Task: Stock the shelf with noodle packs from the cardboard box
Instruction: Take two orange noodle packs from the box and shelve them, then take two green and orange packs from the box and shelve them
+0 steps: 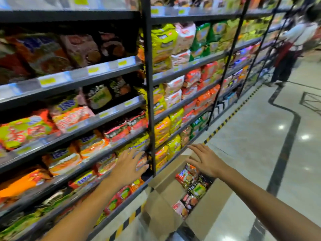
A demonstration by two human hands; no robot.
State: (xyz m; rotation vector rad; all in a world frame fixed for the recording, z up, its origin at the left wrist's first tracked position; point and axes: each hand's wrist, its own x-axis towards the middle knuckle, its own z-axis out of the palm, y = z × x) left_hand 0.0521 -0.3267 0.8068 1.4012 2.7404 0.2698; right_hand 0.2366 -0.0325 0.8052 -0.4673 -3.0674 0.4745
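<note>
An open cardboard box (166, 202) stands on the floor against the foot of the shelving (149, 84), and several noodle packs (192, 188) in red, black and green lie inside it. My right hand (205, 160) hovers over the far end of the box, fingers spread and straight, holding nothing. My left hand (130, 164) reaches toward a low shelf row of orange and red packs (106, 164), palm down and fingers extended, empty. I cannot tell whether it touches a pack.
Black metal shelves full of colourful noodle packs fill the left and centre. A yellow-black striped strip (224, 122) runs along the shelf base. A glossy tiled floor (251, 153) opens to the right. A person in a red apron (293, 47) stands far down the aisle.
</note>
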